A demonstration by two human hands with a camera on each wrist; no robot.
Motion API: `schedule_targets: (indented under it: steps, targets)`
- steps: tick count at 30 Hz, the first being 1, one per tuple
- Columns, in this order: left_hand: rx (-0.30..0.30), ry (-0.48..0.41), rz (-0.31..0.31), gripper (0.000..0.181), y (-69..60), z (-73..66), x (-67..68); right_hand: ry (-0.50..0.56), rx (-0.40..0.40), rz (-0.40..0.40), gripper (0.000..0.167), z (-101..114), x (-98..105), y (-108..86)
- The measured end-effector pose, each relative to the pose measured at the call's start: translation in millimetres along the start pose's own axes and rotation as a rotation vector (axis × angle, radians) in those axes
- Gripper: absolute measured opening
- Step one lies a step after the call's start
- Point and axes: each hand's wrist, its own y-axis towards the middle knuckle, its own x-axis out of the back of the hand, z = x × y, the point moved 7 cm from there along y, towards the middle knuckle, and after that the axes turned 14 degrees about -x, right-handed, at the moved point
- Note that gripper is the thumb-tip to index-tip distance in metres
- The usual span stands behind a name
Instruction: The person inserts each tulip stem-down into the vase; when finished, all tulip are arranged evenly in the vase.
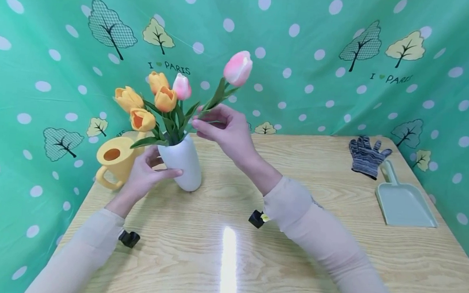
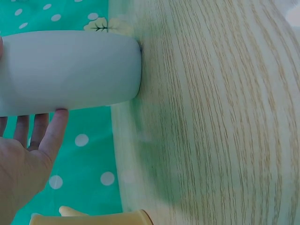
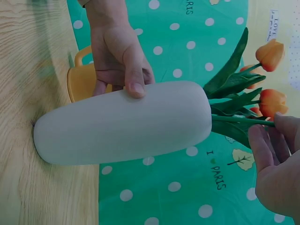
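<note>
A white vase (image 1: 183, 161) stands on the table, holding several orange tulips (image 1: 165, 99) and one pink tulip (image 1: 182, 87). My left hand (image 1: 146, 170) grips its side, thumb across the front and fingers round the left; the left wrist view shows fingertips touching the white wall (image 2: 70, 70). To the right of the vase, my right hand (image 1: 231, 130) pinches the stem of another pink tulip (image 1: 238, 68), whose bloom leans up and right. In the right wrist view that green stem (image 3: 239, 120) runs from the fingertips to the vase's mouth; its lower end is hidden.
A yellow watering can (image 1: 117, 159) stands just left of the vase, behind the left hand. At the table's right side lie a grey striped glove (image 1: 366, 157) and a pale green dustpan (image 1: 406, 204). A green dotted cloth (image 1: 295, 78) hangs behind the table.
</note>
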Motion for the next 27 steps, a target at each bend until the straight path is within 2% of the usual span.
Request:
schedule_targets:
  steps: [3,8,16,27]
  targets:
    - [0.006,0.003,-0.001,0.074,-0.2,0.9,-0.1,-0.001,0.019,0.008,0.028,-3,-5,2.9]
    - [0.009,0.012,0.004,0.074,-0.4,1.0,0.0,-0.032,0.027,0.019,0.022,-7,-11,5.5]
    - [0.013,-0.005,0.002,0.071,-0.7,3.0,0.2,-0.04,-0.048,0.021,0.022,-23,-21,10.8]
    - [0.004,-0.001,0.005,0.068,-0.4,0.6,0.0,-0.301,-0.053,-0.044,0.024,-34,-24,12.1]
